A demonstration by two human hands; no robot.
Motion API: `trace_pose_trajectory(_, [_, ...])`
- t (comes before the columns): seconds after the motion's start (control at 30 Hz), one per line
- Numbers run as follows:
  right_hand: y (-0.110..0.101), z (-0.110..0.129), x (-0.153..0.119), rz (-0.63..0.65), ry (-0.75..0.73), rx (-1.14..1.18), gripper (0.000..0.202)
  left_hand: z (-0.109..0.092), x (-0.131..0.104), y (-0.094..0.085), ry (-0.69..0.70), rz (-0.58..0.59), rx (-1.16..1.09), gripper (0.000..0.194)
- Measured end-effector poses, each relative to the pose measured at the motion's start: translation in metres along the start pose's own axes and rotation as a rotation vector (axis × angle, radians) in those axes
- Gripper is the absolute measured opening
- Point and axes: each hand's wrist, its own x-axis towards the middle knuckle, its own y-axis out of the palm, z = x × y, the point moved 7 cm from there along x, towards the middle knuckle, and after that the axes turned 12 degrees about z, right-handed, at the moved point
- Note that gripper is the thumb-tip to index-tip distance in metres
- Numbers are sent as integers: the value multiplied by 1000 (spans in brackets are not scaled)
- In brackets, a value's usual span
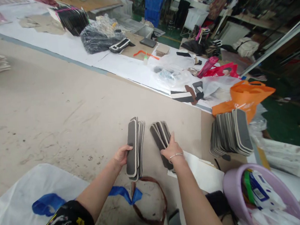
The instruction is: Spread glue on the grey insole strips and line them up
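My left hand point(122, 155) grips a small stack of long dark grey pads point(132, 147) with pale edges and rounded corners. Its thumb lies on the near face; the other fingers are hidden behind. To the right, my right hand point(172, 148), with a bracelet at the wrist, is closed around a second bundle of the same pads point(159, 139), which leans to the left and looks slightly blurred. A gap separates the two bundles. Beneath them on the table, a brown strap loop point(164, 198) lies beside a blue ribbon point(124, 193).
A larger row of similar pads point(226, 133) stands at the right, before an orange bag point(245, 97). A purple tub point(235, 185) holding packets is at lower right. Across the white far table point(103, 62) lie a black plastic bag point(95, 38) and scraps. People work in the background.
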Motion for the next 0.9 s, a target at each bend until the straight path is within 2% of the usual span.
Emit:
trace_pose_trajectory(0.07, [22,15,0,-23,17,-112,119,7,-2,8,-27,6,25,34])
trace_pose_trajectory(0.17, [44,28,-2,-50,-25,-137,115,17,-4,17,-48,3,51,32])
trace_pose_trajectory(0.23, [45,27,-1,-45,-42,-124,110,21,-5,23,-46,-4,62,32])
trace_pose_trajectory(0.33, [31,14,7,-3,-21,-18,113,22,-3,31,-24,-10,75,31])
trace_pose_trajectory(0.4, [20,3,11,52,-14,186,122,19,-1,36,1,-11,86,31])
trace_pose_trajectory(0.47, [11,-2,10,94,-91,517,130,13,-1,38,35,-27,97,31])
trace_pose_trajectory(0.53, [0,1,4,69,-285,884,133,3,-4,41,81,-47,122,32])
trace_pose_trajectory(0.6, [-14,6,-8,-24,-512,1127,131,-11,-8,45,136,-45,163,35])
trace_pose_trajectory(0.67, [-25,7,-19,-152,-653,1209,118,-25,-10,56,186,-6,230,38])
trace_pose_trajectory(0.73, [-23,7,-23,-195,-681,1195,90,-35,-10,69,224,54,314,40])
trace_pose_trajectory(0.83, [-5,9,-18,-164,-642,1106,56,-39,-1,84,255,128,451,43])
trace_pose_trajectory(0.9, [11,8,-11,-169,-613,1057,50,-35,7,85,266,136,524,43])
